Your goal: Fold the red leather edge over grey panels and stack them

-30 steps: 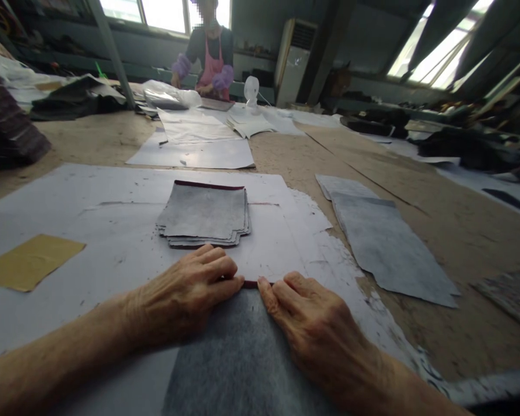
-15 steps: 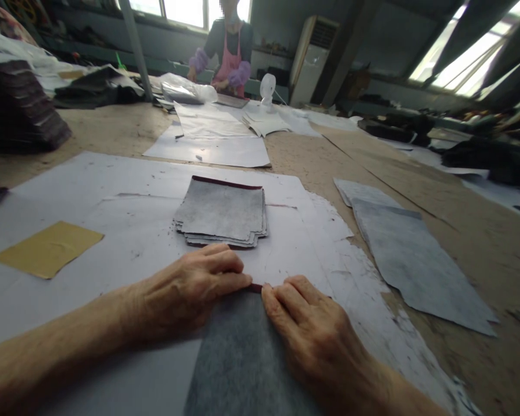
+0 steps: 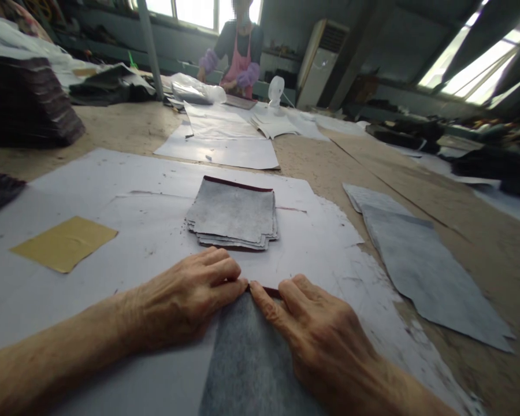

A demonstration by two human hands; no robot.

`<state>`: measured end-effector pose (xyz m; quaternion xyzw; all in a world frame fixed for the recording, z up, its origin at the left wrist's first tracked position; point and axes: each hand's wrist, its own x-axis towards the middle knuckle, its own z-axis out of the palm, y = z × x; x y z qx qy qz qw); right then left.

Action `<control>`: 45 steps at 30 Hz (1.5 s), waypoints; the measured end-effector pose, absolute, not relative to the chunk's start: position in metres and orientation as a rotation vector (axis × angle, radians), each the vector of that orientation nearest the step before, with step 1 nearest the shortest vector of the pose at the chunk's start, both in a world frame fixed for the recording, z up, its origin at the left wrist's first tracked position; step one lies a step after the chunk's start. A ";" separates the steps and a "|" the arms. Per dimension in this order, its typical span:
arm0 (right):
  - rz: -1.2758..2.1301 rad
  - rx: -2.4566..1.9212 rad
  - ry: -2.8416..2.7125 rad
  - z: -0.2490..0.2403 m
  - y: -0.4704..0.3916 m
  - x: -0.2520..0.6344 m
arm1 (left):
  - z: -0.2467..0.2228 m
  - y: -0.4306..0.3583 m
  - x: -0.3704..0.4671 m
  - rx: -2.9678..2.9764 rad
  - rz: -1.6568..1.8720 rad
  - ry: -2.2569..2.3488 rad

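On the grey sheet's (image 3: 251, 358) far edge, both hands, left (image 3: 186, 300) and right (image 3: 316, 329), fingers flat, pressing.

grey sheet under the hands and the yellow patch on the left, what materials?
Grey sheet: looks like a fuzzy, matte felt-like backing, perhaps of leather or fabric; a dark red folded edge shows by both hands' fingers. Yellow patch: thin, flat and slightly wrinkled, probably paper or tape; cannot tell which.
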<state>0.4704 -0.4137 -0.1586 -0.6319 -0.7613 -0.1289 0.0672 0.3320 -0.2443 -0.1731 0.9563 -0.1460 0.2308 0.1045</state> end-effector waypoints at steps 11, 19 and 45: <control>-0.377 -1.612 -2.231 -0.167 -0.387 0.465 | -0.165 -0.235 0.326 2.659 0.777 -0.224; -0.188 -1.569 -2.112 -0.177 -0.387 0.475 | -0.155 -0.231 0.312 2.633 0.386 -0.263; -0.018 -1.726 -1.742 -0.166 -0.389 0.486 | -0.154 -0.231 0.312 2.640 0.369 -0.221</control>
